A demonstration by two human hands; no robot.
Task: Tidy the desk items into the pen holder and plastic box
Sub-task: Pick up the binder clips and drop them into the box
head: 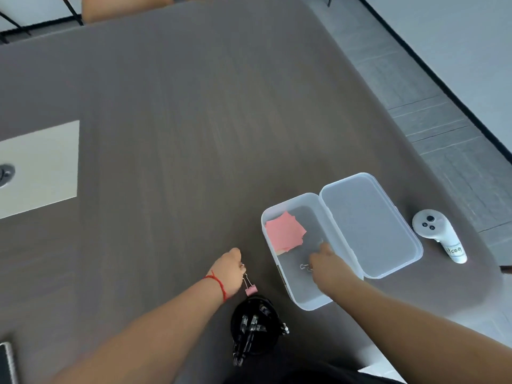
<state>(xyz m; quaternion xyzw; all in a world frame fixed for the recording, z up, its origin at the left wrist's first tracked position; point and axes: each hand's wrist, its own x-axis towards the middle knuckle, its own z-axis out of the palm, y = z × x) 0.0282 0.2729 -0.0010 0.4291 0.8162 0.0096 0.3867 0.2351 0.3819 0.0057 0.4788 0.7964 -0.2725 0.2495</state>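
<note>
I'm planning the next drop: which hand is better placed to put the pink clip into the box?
The left hand: it already pinches the pink binder clip, just left of the open plastic box. The right hand is busy inside the box at a clear clip.

Open clear plastic box (304, 302) holds pink notes (285, 231); black pen holder (256, 332) beside it holds pens (248, 325).

Translucent frosted plastic box (279, 270); matt wood-grain desk (180, 120); pink notes (285, 231), seemingly paper.
</note>
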